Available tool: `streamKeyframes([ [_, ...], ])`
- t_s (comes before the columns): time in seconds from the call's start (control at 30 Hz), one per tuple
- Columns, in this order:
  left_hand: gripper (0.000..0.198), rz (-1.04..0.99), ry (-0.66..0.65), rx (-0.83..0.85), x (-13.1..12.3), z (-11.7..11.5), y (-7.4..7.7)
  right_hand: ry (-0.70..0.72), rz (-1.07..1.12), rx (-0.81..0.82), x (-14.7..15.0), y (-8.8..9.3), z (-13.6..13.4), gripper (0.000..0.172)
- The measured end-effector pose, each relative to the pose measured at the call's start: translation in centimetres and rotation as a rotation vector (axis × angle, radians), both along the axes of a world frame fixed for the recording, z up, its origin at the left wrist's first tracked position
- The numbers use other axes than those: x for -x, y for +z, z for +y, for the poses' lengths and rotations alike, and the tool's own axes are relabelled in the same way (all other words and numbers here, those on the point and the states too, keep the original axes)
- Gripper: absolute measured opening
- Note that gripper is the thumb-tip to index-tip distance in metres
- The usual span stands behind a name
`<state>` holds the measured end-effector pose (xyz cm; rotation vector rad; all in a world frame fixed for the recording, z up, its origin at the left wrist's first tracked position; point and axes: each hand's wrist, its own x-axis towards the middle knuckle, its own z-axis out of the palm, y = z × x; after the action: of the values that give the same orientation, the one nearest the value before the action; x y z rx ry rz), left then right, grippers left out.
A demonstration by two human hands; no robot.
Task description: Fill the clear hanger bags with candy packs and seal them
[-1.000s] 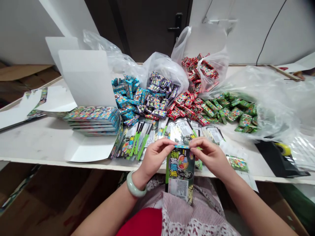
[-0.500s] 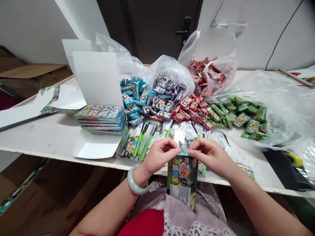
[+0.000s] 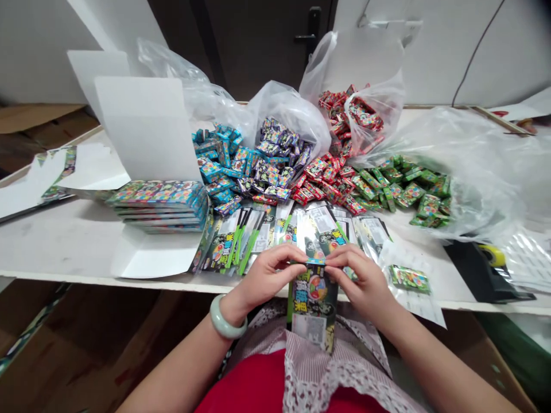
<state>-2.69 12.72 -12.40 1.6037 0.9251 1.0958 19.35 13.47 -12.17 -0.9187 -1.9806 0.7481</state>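
Candy card, long axis toward lap; left hand, right hand clamped on top edge

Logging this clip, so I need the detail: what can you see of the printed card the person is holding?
The printed card is a long, glossy-looking, dark strip with a green edge, large lettering, a multicoloured round wheel and a pale label patch low down. A narrow blue band crosses its top. It hangs upright, pinched at the top by the left hand and right hand, its lower end past the table edge, in front of a striped apron.
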Motion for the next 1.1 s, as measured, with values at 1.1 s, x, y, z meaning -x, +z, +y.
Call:
streamKeyframes([
  [1.1, 0.01, 0.194, 0.229, -0.078, -1.7, 2.6, -2.6, -0.687, -0.303, 0.453, -18.4, -7.3, 5.8, 0.013],
])
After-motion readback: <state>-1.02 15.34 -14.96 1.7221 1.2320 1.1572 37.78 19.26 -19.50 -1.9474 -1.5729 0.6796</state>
